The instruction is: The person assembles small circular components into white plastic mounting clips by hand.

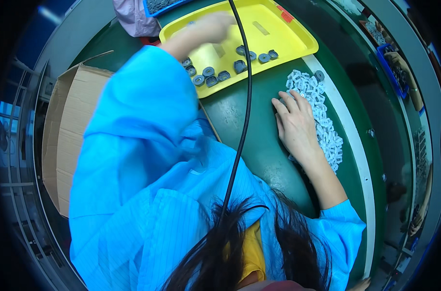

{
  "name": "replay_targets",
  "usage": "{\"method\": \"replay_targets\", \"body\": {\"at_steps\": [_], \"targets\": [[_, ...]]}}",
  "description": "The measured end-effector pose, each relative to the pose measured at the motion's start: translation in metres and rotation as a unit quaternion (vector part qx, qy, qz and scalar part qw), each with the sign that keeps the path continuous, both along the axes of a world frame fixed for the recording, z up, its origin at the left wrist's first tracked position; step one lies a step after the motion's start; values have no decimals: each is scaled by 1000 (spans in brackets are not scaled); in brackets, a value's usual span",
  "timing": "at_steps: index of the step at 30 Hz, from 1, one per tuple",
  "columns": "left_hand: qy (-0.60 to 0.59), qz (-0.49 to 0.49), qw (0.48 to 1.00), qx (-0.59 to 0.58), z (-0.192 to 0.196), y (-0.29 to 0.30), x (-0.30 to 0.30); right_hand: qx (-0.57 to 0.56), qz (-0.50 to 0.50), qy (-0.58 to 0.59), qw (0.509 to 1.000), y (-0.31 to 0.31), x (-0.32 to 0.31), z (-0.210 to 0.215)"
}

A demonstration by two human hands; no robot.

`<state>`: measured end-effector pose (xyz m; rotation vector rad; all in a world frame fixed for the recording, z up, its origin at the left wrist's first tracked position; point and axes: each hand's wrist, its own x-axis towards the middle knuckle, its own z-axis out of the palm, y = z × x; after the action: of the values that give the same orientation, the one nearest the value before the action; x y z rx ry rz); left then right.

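Observation:
My left hand [208, 31] is above the yellow tray [283, 39], smeared by motion, so its fingers cannot be made out. Grey round, ring-like parts [209, 72] lie along the tray's near side, some under my left wrist and more to its right. My right hand [297, 123] rests palm down at the left edge of a heap of small white plastic pieces [330, 143] on the green table. Its fingers are bent a little and apart, with the tips touching the heap, and no held piece shows. One dark grey round part [319, 75] sits at the heap's far end.
A black cable [248, 102] hangs across the view in front of the tray. At left stands an open cardboard box [85, 140]. A blue tray [165, 5] of grey parts is at the far edge. Another person's forearm [414, 89] reaches to a blue bin [390, 68] at right.

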<state>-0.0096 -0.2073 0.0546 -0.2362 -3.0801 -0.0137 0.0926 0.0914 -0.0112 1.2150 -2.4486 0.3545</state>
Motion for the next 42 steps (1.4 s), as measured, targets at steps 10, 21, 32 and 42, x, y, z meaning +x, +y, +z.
{"method": "replay_targets", "body": {"at_steps": [10,21,32,42], "targets": [[-65,32,994,76,-44,-67,34,-169,244,-84,951,-139,-10,7],[158,90,983,34,-37,-91,-10,-34,30,-36,998,-108,-69,27],[162,92,930,317,-78,-39,-82,-113,32,-117,986,-37,-101,56],[99,-29,879,465,-76,57,-113,-204,-225,-340,890,93,-123,11]]}}
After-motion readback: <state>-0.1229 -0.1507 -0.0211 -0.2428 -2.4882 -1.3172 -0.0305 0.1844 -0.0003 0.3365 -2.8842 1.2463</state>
